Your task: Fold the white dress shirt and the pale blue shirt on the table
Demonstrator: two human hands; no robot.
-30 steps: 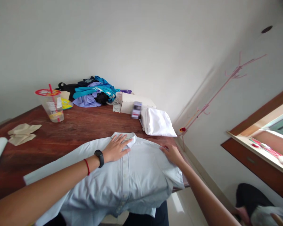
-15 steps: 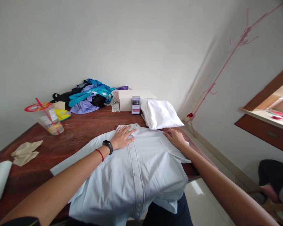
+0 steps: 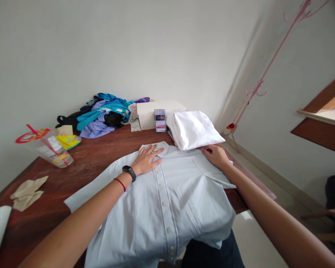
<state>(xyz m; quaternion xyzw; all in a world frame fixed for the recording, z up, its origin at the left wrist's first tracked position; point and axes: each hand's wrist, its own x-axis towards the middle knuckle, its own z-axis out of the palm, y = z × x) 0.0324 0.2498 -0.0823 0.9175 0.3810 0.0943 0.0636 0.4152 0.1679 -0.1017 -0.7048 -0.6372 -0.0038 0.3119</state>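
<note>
A pale blue button-up short-sleeved shirt lies front up, with its collar toward the wall and its hem hanging over the near table edge. Spread flat just below the collar, my left hand presses on the cloth with its fingers apart. My right hand is at the shirt's right shoulder, its fingers curled and closed on the fabric there. Just beyond that hand sits a folded white garment. Creases run across the shirt's right side.
The dark wooden table also holds a white box, a heap of clothes, a tilted-looking plastic cup with a straw, a yellow packet and a beige cloth. A pink coat stand leans into view at right.
The view has shifted slightly. My right hand's fingers have curled in more at the shirt's shoulder. My left hand stays flat below the collar.
</note>
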